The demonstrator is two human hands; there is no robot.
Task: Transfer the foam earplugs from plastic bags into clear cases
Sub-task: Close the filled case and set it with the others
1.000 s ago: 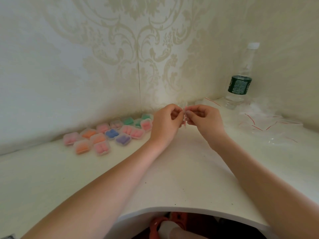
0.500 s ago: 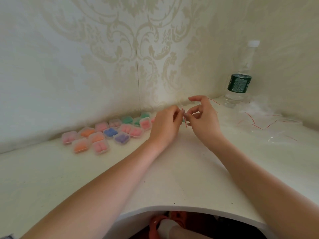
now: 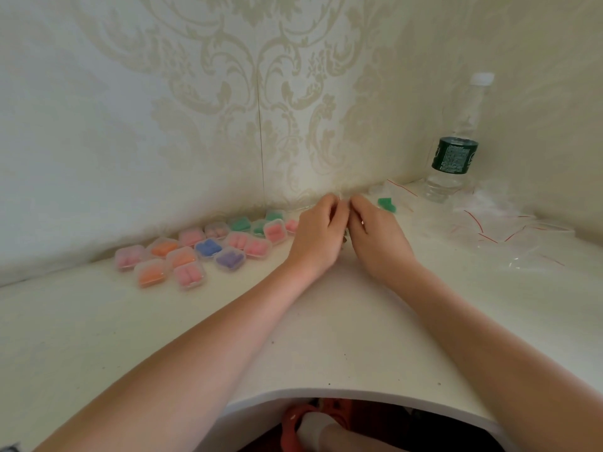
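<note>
My left hand (image 3: 318,234) and my right hand (image 3: 375,236) meet knuckle to knuckle low over the white table (image 3: 326,337), close to the wall. Their fingers curl around a small clear plastic piece (image 3: 341,196), mostly hidden; whether it is a bag or a case I cannot tell. A pair of green foam earplugs (image 3: 387,204) lies on the table just behind my right hand. To the left sit several closed clear cases (image 3: 202,249) filled with pink, orange, blue, purple and green earplugs.
A water bottle (image 3: 455,148) with a dark green label stands in the right corner. Several empty clear bags with red seal strips (image 3: 489,226) are strewn in front of it. The table's curved front edge (image 3: 326,394) lies near me, with a red shoe below.
Both hands have dropped from above the table down to its surface, toward the wall. The green earplugs now show on the table behind my right hand.
</note>
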